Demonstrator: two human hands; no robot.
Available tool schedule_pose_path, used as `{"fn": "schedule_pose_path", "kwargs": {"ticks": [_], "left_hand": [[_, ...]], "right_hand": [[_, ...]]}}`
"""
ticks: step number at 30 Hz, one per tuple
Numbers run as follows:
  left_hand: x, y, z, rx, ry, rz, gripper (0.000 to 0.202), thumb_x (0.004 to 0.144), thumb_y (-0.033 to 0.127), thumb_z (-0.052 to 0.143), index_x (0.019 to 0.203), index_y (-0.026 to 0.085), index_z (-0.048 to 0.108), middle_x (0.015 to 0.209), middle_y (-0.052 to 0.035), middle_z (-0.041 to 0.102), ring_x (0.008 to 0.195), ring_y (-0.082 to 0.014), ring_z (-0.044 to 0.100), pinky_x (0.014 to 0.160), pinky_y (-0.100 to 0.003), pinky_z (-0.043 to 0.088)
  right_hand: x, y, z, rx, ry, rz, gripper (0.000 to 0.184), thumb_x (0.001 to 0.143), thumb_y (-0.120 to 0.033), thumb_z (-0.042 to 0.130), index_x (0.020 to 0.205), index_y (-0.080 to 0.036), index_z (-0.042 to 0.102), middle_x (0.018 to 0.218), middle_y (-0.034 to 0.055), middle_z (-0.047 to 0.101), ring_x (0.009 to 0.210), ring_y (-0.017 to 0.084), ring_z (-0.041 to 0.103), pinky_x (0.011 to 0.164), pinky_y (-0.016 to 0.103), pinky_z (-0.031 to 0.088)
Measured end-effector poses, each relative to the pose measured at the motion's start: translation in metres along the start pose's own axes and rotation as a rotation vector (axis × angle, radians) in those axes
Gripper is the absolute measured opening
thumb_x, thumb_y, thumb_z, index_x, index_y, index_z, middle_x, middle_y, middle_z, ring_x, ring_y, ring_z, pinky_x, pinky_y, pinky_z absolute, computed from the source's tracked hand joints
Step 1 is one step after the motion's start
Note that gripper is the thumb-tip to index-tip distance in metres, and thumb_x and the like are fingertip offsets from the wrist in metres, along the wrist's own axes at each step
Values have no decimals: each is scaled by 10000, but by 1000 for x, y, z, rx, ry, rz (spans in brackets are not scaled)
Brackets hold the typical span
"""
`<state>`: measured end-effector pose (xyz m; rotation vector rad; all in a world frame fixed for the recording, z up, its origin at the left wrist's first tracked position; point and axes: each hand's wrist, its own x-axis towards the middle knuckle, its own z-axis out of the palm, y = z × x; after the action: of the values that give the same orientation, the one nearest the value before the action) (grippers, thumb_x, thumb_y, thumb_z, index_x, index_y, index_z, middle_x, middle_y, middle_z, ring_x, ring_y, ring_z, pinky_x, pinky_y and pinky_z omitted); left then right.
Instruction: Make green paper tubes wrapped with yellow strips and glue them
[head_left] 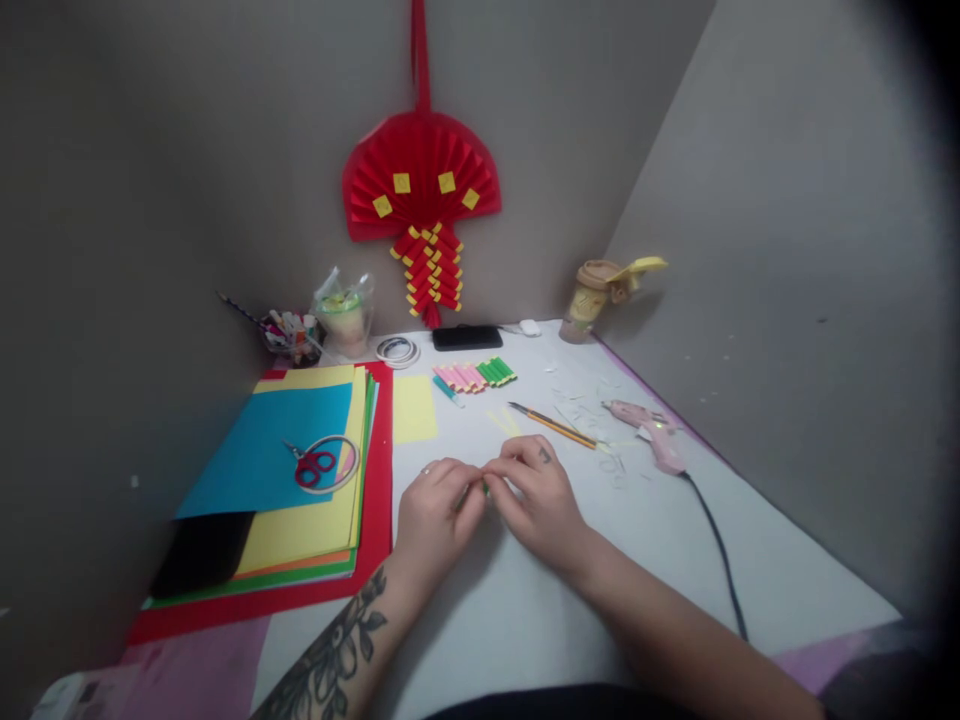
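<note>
My left hand (442, 505) and my right hand (536, 500) meet fingertip to fingertip over the white table. Between them they pinch a small green paper roll (486, 488), most of it hidden by my fingers. Just beyond lie thin yellow paper strips (504, 422) and an orange-and-black craft knife or pen (555, 425). Finished-looking green paper rolls (497, 372) with yellow ends sit in a row beside pink paper rolls (461, 377). A teal stick (448, 390) rests in front of the pink ones.
At left, stacked coloured paper (270, 440) carries red-handled scissors (315, 466) and a tape ring. A pink glue gun (654, 430) with a black cord lies at right. Behind stand a phone (467, 338), tape rolls (397, 350) and a cup (587, 300). A red fan ornament (421, 170) hangs on the wall.
</note>
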<state>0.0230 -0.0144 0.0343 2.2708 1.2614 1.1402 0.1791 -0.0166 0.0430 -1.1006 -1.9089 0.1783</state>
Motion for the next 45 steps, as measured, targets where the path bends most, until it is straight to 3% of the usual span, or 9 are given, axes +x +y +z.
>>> {"fn": "schedule_pose_path", "kwargs": {"ticks": [10,12,15,19,22,24,30,37,45], "left_hand": [[-1,2,1,-107,-2,-58,107,841,203,510,814,187,613,768,-33,640,742,-151,572,649,-249,441],[0,2,1,-166,2,-126,112,836,213,511,789,184,608,749,-25,629,704,-140,559,627,-240,432],[4,-4,0,-315,98,-381,135,829,261,510,764,174,590,713,-11,603,646,-126,537,584,-225,425],[10,-21,1,-483,258,-641,196,807,350,530,792,160,579,716,-3,584,670,-125,539,596,-215,429],[11,-32,4,-546,187,-736,214,770,364,556,755,152,580,653,10,563,590,-110,518,534,-200,404],[10,-35,8,-578,90,-794,191,750,343,560,729,153,576,578,30,528,498,-92,477,468,-188,368],[7,-38,11,-539,-38,-841,74,686,208,538,748,169,539,516,52,524,413,-88,486,397,-177,345],[5,-44,5,-446,-62,-819,268,665,130,533,884,218,405,546,82,540,444,-124,591,384,-179,387],[7,-44,5,-493,-27,-902,288,692,151,550,879,226,344,555,75,559,500,-154,649,376,-172,399]], "right_hand": [[-1,0,5,50,39,34,124,799,-111,533,773,-185,628,794,43,514,798,182,506,724,333,436],[1,4,5,40,79,48,115,786,-115,530,747,-185,612,803,42,511,802,184,512,736,338,434],[7,29,-3,31,209,183,110,784,-150,512,723,-189,595,834,47,517,819,190,526,755,346,435],[13,94,-28,-151,450,487,123,781,-222,503,726,-177,603,824,63,539,805,211,524,740,357,431],[10,133,-37,-385,322,570,286,702,-225,571,960,-119,635,1035,148,549,976,283,500,867,421,385],[8,141,-34,-446,257,533,346,714,-185,541,1043,-112,620,1090,160,549,1036,296,484,913,431,357],[11,103,7,-298,-52,277,168,806,-199,500,825,-184,666,899,80,612,926,240,513,880,386,379],[14,88,26,-485,-229,433,110,772,-205,548,761,-167,651,1031,124,571,987,284,454,833,400,364],[13,90,28,-495,-242,417,152,798,-149,499,766,-162,647,1012,140,582,942,275,462,783,383,370]]}}
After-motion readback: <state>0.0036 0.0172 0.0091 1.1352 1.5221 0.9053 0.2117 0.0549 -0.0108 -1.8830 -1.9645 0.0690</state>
